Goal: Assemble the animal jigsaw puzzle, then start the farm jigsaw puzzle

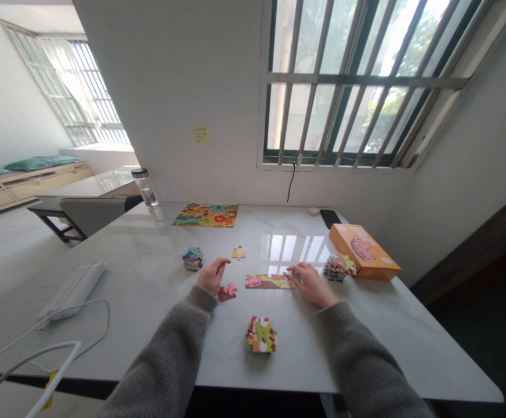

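A short strip of joined puzzle pieces [274, 281] lies on the table before me. My right hand [311, 284] is at its right end, thumb and fingertips on the end puzzle piece, partly covering it. My left hand [212, 277] is off the strip's left side with a finger stretched out and nothing visible in it. Beside it lies a loose pink puzzle piece [230, 289], partly hidden by the hand. Another loose yellow-green piece [238, 252] rests just beyond. Nearer to me is a stack of puzzle pieces [262, 335].
More piece stacks stand at left [192, 258] and right [339, 268], the latter by an orange box [364, 251]. Farther back are a colourful animal picture [207, 215], a clear bottle [145, 188] and a phone [330, 218]. A white power strip [72, 290] with cables lies left.
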A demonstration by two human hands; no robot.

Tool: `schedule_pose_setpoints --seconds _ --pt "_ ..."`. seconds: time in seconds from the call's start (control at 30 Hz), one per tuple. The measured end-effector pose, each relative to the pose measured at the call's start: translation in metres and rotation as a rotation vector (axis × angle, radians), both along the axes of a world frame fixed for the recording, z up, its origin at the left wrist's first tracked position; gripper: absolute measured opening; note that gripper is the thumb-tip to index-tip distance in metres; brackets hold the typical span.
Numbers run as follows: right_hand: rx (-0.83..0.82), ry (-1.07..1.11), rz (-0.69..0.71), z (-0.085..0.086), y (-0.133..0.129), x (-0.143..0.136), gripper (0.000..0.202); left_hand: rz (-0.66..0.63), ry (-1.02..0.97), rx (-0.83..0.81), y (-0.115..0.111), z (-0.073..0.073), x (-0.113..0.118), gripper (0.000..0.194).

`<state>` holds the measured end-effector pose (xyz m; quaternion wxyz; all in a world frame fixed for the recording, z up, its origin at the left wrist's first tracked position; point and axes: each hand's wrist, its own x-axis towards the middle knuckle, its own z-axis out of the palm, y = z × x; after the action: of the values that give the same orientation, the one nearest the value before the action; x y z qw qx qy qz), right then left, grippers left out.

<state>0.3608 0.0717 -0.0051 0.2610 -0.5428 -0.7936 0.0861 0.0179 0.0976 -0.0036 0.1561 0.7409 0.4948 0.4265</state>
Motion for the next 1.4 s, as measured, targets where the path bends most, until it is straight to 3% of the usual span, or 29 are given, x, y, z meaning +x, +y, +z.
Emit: schedule_pose_setpoints --seconds 0.27,0.4,0.63,0.8,1.4 --pt "-0.021 -0.033 -0.038 0.0 -0.001 0.0 0.024 -0.119 0.116 0.047 -0.002 -0.015 -0.012 0.026" --pt "-0.031 -0.048 -0.036 0.0 -0.002 -0.002 0.026 -0.226 0.163 0.02 -0.001 -0.023 -0.018 0.031" --pt "-0.033 -0.057 -0.04 0.0 -0.002 -0.003 0.027 -0.245 0.308 -0.003 -0.017 -0.013 -0.022 0.022" --pt "-0.041 -0.065 -0.042 0.0 -0.002 -0.003 0.027 -0.259 0.42 -0.051 -0.031 -0.007 -0.024 0.039" --pt "-0.049 -0.091 -0.043 0.003 -0.007 -0.008 0.025 -0.268 0.294 0.015 -0.019 -0.01 -0.007 0.031"
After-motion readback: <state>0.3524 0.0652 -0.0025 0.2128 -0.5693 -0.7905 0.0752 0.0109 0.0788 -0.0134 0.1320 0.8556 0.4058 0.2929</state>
